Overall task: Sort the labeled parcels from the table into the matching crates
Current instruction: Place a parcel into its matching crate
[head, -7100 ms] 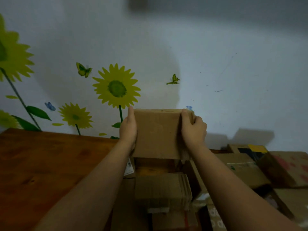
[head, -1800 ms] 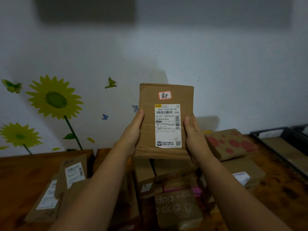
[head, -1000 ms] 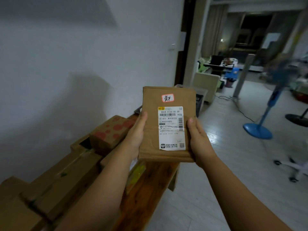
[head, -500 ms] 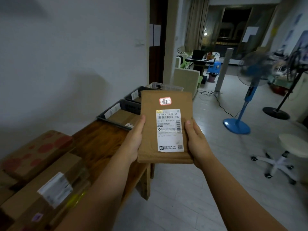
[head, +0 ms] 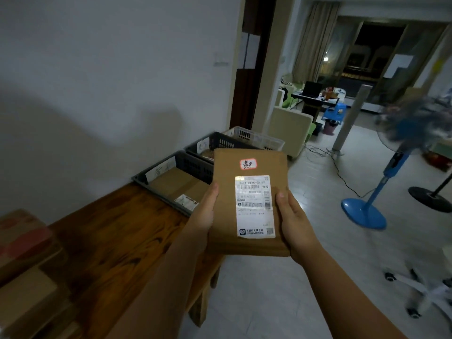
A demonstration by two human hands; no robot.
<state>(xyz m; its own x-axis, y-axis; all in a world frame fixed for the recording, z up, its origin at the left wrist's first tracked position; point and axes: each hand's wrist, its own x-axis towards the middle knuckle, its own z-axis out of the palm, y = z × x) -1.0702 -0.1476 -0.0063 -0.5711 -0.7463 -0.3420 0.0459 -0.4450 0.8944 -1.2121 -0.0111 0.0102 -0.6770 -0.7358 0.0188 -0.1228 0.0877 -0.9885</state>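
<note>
Right now the brown parcel [head: 249, 204] is being held up in the air, its flat face turned toward the camera, in front of the crates and partly hiding them. It is carrying a white shipping label [head: 254, 206] and, above that, a small red-edged sticker [head: 248, 164] with handwritten characters. The left grip [head: 204, 216] is grasping the parcel's left edge with the thumb lying on the front face. The right grip [head: 293, 223] is grasping the right edge in the same way.

Behind the parcel, a dark crate [head: 193, 166] is sitting on the wooden worktop [head: 110, 228] against the wall. It is holding a flat brown package [head: 178, 184] and bearing a handwritten paper tag [head: 159, 171]. A second dark crate [head: 227, 143] and a white crate [head: 259, 138] are lining up beyond it. Other boxes [head: 24, 241] are lying at the worktop's near left. A blue pedestal fan [head: 381, 192] is standing on the tiled floor to the right.
</note>
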